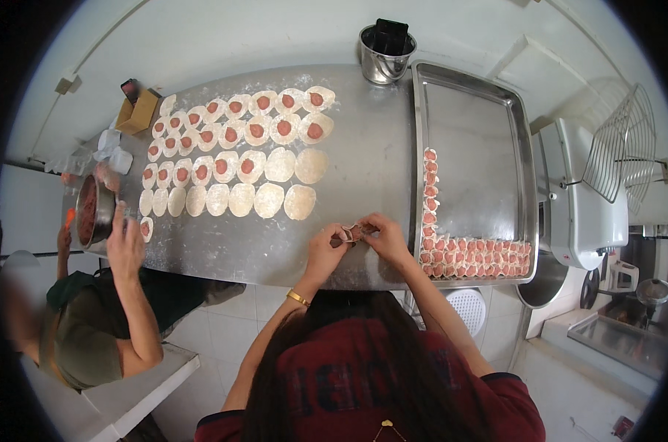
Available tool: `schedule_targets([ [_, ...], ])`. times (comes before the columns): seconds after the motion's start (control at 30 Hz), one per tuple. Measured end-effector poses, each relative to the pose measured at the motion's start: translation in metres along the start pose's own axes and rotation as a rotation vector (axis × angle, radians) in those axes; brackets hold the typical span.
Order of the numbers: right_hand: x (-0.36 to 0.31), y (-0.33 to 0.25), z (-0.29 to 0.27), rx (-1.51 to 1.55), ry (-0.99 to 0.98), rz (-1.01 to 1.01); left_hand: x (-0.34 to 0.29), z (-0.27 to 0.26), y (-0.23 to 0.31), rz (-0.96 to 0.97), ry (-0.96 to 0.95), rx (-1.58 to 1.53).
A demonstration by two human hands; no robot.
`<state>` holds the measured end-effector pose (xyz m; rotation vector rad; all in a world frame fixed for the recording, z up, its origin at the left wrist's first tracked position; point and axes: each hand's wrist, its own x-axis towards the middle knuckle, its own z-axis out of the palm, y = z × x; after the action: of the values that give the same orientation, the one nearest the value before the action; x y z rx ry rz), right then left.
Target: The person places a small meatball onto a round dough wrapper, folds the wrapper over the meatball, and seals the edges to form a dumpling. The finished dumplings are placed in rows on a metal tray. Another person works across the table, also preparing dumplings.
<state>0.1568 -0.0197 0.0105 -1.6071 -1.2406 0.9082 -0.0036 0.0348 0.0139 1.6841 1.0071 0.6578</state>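
Observation:
Over the near edge of the steel table, my left hand (pixel 328 252) and my right hand (pixel 385 237) pinch a small dumpling (pixel 354 233) between them. Its pale wrapper is gathered around a reddish meat filling. To the left lie rows of round dough wrappers (pixel 299 202); many carry a ball of meat filling (pixel 315 131), others are bare. On my right stands a large metal tray (pixel 472 87). Open-topped dumplings (pixel 475 254) fill several rows along its near end, and a single line of them runs up its left side.
At the left, a co-worker (pixel 91 331) holds a steel bowl (pixel 98 214) of meat filling beside the table (pixel 371 162). A metal bucket (pixel 384 68) with a black object stands at the back. A cardboard box (pixel 136 112) sits far left; a white machine (pixel 584 195) stands beyond the tray.

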Motion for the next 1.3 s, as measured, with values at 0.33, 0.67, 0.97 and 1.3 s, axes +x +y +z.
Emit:
schedule_targets([
  [0.33,-0.002,0.001,-0.003,-0.29,0.02,-0.101,0.006,0.001,0.001,-0.048,-0.135,0.111],
  [0.67,-0.003,-0.007,0.002,-0.095,0.005,-0.087,0.013,0.001,0.005,0.041,-0.225,0.365],
  [0.97,-0.011,-0.003,0.004,-0.32,0.031,-0.069,0.014,0.0,0.003,0.094,-0.272,0.36],
  [1.3,-0.011,-0.003,0.001,-0.328,0.091,-0.057,0.016,0.001,0.004,0.098,-0.219,0.35],
])
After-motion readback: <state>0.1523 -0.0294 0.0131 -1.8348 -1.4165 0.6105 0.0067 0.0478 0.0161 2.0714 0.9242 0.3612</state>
